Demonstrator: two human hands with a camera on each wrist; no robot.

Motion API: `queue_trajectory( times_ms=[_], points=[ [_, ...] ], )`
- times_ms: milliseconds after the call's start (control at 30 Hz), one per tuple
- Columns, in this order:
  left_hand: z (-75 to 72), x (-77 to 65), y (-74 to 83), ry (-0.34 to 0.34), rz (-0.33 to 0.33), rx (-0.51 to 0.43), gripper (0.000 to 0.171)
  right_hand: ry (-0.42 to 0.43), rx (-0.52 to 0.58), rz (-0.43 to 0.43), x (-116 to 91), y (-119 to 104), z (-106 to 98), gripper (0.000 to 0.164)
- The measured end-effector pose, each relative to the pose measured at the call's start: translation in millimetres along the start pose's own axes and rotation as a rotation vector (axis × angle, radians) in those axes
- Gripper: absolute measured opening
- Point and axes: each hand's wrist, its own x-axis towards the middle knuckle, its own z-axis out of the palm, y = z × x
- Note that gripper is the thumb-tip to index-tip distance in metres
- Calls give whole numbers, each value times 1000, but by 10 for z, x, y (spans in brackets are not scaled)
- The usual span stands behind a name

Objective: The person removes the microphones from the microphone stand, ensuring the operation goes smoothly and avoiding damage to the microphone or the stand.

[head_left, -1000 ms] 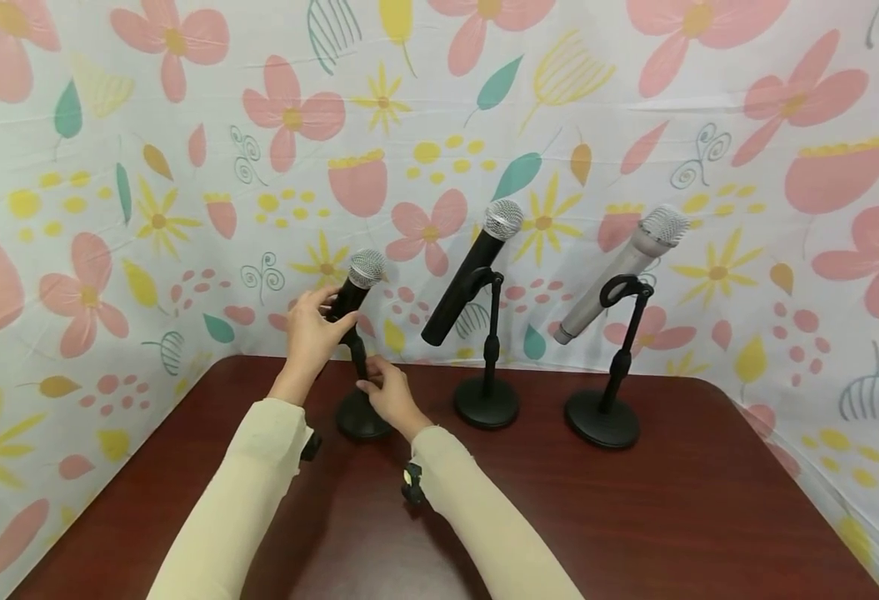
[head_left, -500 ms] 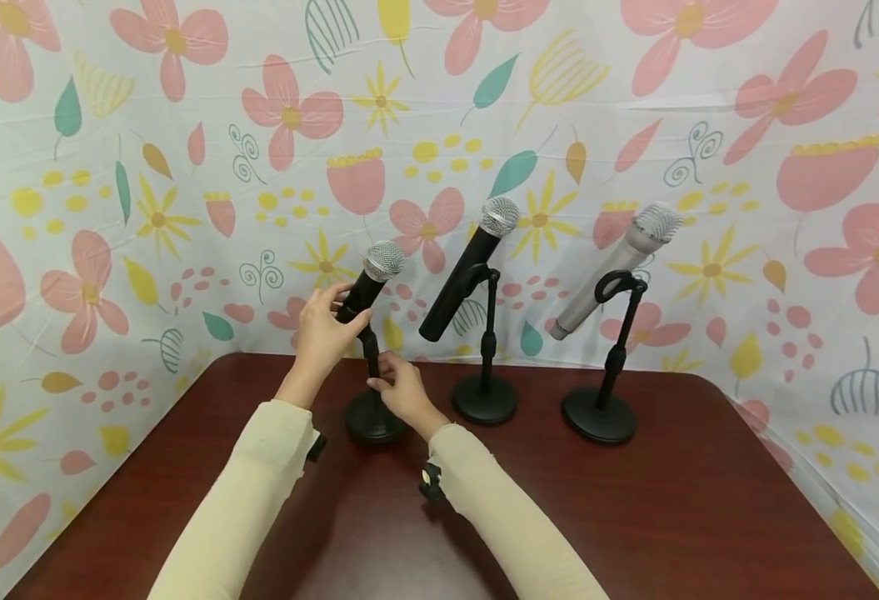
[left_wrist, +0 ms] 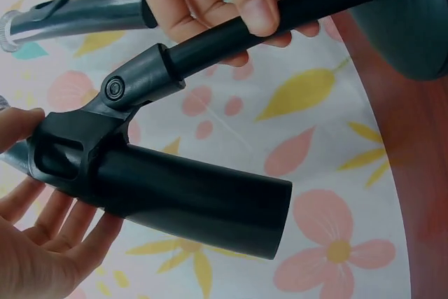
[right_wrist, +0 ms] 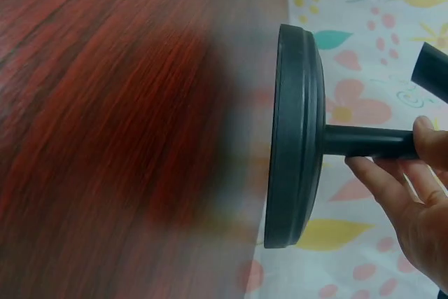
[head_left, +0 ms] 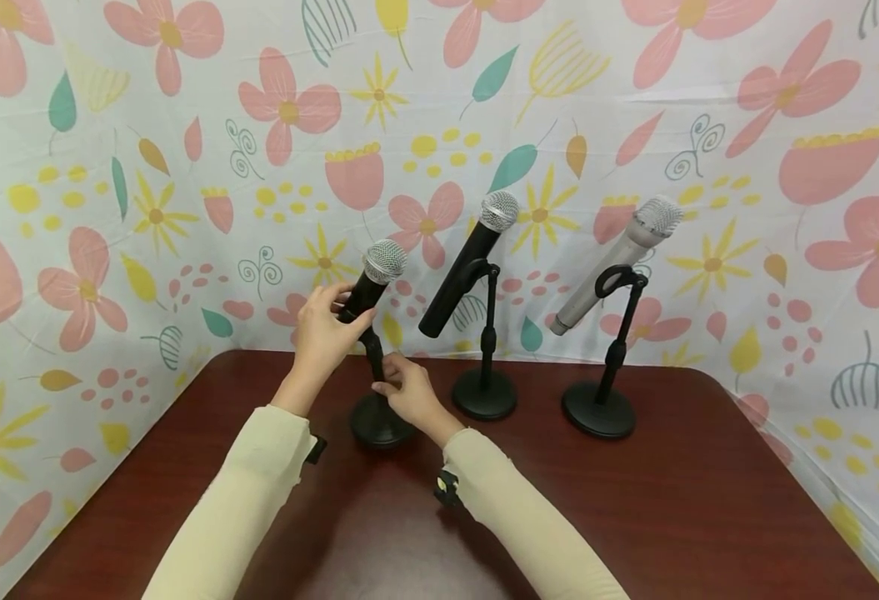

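Note:
A black microphone (head_left: 367,293) with a silver mesh head sits tilted in the clip (left_wrist: 77,146) of a black desk stand (head_left: 381,422). My left hand (head_left: 322,335) grips the microphone's body around the clip, with the thumb on one side and fingers on the other in the left wrist view. My right hand (head_left: 413,390) pinches the stand's pole (left_wrist: 280,22) below the joint, between thumb and fingers. In the right wrist view the round base (right_wrist: 297,138) appears raised a little off the table, with a dark blurred reflection below it.
To the right stands a second black microphone (head_left: 460,279) on its stand (head_left: 484,395). Further right is a silver-grey microphone (head_left: 606,275) on a like stand (head_left: 599,410). The dark red wood table (head_left: 679,508) meets a flower-printed cloth wall (head_left: 199,200) behind and at the sides.
Both hands have moved right with the microphone and its stand, closer to the middle stand. Most of this shift came in the first half second. The hold looks the same.

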Motion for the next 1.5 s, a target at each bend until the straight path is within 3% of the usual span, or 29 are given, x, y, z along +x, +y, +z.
queue_trajectory(
  times_ms=[267, 567, 1067, 1500],
  points=[
    [-44, -55, 101, -28, 10, -52, 46, -47, -19, -41, -151, -68, -200, 20],
    [-51, -43, 265, -47, 1, -67, 46, -31, -40, -27, -254, -128, -341, 20],
    [-74, -27, 329, -41, -33, -56, 47, -15, -86, -33, -279, -154, -354, 21],
    [-148, 30, 339, -52, -98, -143, 44, -17, -68, -42, -312, -158, -328, 16]
  ],
)
